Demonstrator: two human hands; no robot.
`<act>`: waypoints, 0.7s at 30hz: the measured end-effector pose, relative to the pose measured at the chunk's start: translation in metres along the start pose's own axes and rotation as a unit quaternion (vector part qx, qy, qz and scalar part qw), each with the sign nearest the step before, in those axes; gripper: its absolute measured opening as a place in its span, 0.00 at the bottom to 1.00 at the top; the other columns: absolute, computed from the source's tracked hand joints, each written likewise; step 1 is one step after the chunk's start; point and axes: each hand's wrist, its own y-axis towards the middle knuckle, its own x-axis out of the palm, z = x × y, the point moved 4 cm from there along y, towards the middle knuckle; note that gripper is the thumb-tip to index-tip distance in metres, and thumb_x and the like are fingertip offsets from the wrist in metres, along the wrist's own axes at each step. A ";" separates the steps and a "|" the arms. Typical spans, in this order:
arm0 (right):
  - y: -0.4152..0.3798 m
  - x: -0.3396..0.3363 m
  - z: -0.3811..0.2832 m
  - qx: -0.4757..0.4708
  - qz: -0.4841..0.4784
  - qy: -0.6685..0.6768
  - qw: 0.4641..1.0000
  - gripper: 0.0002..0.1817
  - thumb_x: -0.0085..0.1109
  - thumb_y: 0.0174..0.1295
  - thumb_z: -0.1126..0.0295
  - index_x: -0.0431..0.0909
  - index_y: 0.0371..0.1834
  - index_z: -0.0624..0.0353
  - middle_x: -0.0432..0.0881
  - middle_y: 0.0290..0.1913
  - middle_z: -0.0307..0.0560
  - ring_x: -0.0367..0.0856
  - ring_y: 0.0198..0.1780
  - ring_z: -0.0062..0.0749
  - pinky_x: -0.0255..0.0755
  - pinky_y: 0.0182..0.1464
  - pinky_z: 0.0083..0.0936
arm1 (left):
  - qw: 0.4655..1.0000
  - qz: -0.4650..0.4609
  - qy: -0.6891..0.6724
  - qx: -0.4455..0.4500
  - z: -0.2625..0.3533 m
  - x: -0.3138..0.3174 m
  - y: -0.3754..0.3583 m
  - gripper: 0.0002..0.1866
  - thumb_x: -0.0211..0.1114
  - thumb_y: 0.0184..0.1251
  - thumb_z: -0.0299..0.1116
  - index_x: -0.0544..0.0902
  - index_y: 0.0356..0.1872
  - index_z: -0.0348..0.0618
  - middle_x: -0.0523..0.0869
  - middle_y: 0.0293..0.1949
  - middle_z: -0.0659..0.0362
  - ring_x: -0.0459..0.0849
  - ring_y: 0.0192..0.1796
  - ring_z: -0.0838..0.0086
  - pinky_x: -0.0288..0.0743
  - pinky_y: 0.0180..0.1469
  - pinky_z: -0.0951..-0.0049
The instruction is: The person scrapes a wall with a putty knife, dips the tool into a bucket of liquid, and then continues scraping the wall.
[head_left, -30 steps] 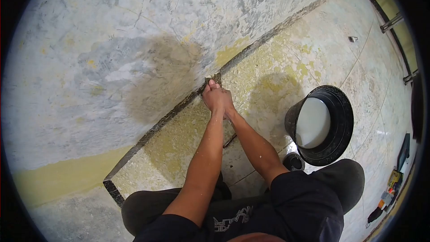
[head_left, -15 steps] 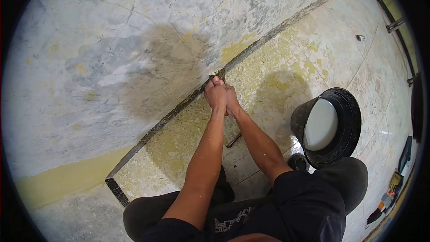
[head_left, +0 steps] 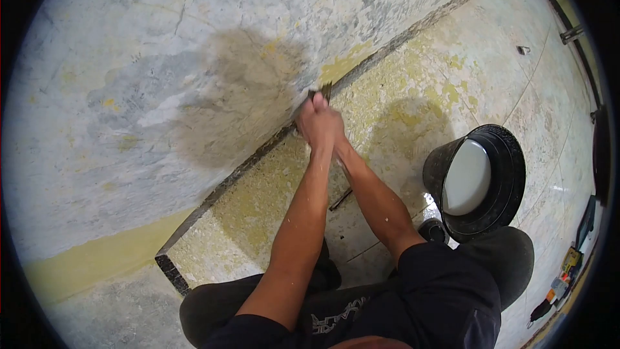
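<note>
Both my hands are together at the foot of the wall (head_left: 148, 90), closed around a scraper (head_left: 327, 90) whose dark blade shows just beyond the fingers. My left hand (head_left: 312, 119) is on the wall side, and my right hand (head_left: 334, 130) presses against it, partly behind it. The blade is at the dark strip (head_left: 258, 154) between the wall and the floor. Yellow paint remnants (head_left: 342, 68) show on the wall beside the blade. The scraper's handle is hidden within my fingers, which are blurred.
A black bucket (head_left: 511, 184) with whitish liquid stands to the right on the tiled floor (head_left: 542, 116). A thin dark rod (head_left: 340, 200) lies below my forearms. Tools (head_left: 562, 281) lie at the far right, and a small metal piece (head_left: 524, 50) at the upper right.
My joined hands and the scraper have moved slightly up and right along the wall's foot. More of the dark blade shows, and the whole view has shifted a little.
</note>
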 end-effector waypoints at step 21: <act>-0.031 0.019 0.012 0.003 0.020 -0.053 0.998 0.24 0.52 0.70 0.50 0.77 0.29 0.62 0.76 0.25 0.38 0.71 0.27 0.21 0.68 0.29 0.24 | 0.998 -0.041 -0.042 -0.025 -0.020 -0.022 -0.002 0.20 0.53 0.75 0.42 0.79 0.31 0.34 0.80 0.23 0.58 0.75 0.27 0.75 0.71 0.33 0.68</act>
